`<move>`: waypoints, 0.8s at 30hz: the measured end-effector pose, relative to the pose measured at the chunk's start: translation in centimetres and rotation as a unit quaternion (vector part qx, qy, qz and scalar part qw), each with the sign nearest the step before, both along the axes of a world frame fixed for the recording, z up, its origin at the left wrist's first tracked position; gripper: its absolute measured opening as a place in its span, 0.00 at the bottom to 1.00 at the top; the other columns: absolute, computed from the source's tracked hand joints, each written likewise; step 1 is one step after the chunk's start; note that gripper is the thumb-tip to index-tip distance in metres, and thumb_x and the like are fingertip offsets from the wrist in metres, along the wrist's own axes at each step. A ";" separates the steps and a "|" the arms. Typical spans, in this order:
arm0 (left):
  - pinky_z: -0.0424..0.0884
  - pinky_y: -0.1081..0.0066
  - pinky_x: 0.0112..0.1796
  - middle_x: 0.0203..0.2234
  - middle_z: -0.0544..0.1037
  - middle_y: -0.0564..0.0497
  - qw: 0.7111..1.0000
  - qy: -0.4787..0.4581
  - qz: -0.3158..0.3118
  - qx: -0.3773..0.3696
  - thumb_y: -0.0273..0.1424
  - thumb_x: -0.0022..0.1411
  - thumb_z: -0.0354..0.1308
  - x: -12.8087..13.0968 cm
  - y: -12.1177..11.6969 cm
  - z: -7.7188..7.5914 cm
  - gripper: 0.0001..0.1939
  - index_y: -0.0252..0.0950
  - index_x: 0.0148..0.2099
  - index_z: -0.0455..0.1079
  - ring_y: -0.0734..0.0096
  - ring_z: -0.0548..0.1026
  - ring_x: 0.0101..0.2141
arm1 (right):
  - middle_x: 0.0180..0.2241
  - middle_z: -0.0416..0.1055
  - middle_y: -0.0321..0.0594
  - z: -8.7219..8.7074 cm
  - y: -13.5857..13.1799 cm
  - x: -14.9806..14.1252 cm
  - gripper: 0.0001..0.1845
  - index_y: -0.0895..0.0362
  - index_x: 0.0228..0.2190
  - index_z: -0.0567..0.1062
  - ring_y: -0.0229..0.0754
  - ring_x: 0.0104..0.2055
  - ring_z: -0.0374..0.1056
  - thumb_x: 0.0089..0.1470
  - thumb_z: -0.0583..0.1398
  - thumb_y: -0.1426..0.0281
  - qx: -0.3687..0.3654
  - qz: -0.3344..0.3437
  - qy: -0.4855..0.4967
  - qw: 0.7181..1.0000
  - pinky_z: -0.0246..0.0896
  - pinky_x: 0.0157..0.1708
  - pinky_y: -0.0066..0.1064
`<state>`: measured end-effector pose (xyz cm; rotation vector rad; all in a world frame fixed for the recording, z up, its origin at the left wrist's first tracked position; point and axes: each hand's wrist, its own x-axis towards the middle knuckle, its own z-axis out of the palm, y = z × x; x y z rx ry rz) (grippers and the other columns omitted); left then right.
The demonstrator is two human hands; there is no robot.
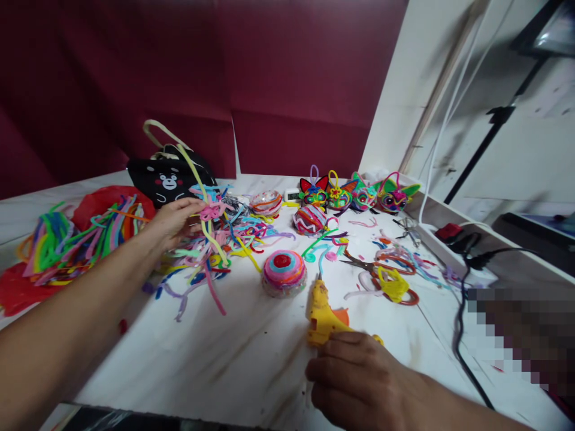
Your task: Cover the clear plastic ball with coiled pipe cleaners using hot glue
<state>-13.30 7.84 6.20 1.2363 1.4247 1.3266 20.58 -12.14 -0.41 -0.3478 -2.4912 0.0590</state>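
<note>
My left hand (180, 216) reaches over a tangled heap of pipe cleaner scraps (265, 230), its fingers pinched on a pink pipe cleaner piece (212, 211). A long pale yellow pipe cleaner (192, 164) loops up beside those fingers. My right hand (354, 374) is closed around the handle of a yellow hot glue gun (322, 314), whose nozzle points away from me. Left of the gun sits a ball (284, 273) with coiled pipe cleaner rings, red at the centre. Orange-handled scissors (381, 269) lie to its right with a yellow piece (393, 284) on them.
Several cat-like ornaments (340, 194) stand at the back, near two striped rounded pieces (309, 219). Bundled pipe cleaners (85, 236) on red plastic and a black bag (167, 179) are at left. A black cord (462, 326) and a power strip (478, 272) run along the right.
</note>
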 end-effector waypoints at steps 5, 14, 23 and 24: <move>0.69 0.74 0.27 0.23 0.75 0.56 0.998 0.061 0.018 0.010 0.32 0.48 0.71 -0.8 0.9 -0.5 0.15 0.31 0.35 0.72 0.76 0.71 0.25 | 0.28 0.71 0.41 -0.1 0.0 0.1 0.23 0.60 0.26 0.72 0.39 0.29 0.60 0.70 0.46 0.74 0.002 0.004 -0.003 1.000 0.52 0.28 0.34; 0.60 0.80 0.17 0.12 0.71 0.56 0.994 0.106 0.028 0.019 0.31 0.51 0.66 -1.8 1.7 -0.4 0.10 0.32 0.33 0.70 0.77 0.67 0.14 | 0.30 0.72 0.41 -0.3 0.1 0.0 0.21 0.61 0.26 0.73 0.39 0.29 0.59 0.69 0.49 0.73 0.008 -0.002 -0.002 1.000 0.51 0.28 0.33; 0.67 0.79 0.17 0.15 0.74 0.57 0.992 0.122 0.018 0.010 0.25 0.49 0.68 -2.0 1.7 -0.9 0.12 0.31 0.36 0.71 0.79 0.68 0.14 | 0.29 0.71 0.40 -0.3 0.1 0.0 0.22 0.60 0.26 0.73 0.39 0.29 0.59 0.70 0.48 0.73 0.012 -0.011 -0.015 1.000 0.50 0.28 0.34; 0.69 0.78 0.18 0.16 0.74 0.56 0.992 0.123 0.017 0.009 0.24 0.48 0.68 -2.0 1.7 -0.9 0.13 0.30 0.38 0.72 0.79 0.69 0.14 | 0.29 0.71 0.40 -0.3 0.1 0.0 0.22 0.60 0.26 0.72 0.39 0.29 0.59 0.70 0.48 0.73 0.011 -0.011 -0.018 1.000 0.50 0.28 0.33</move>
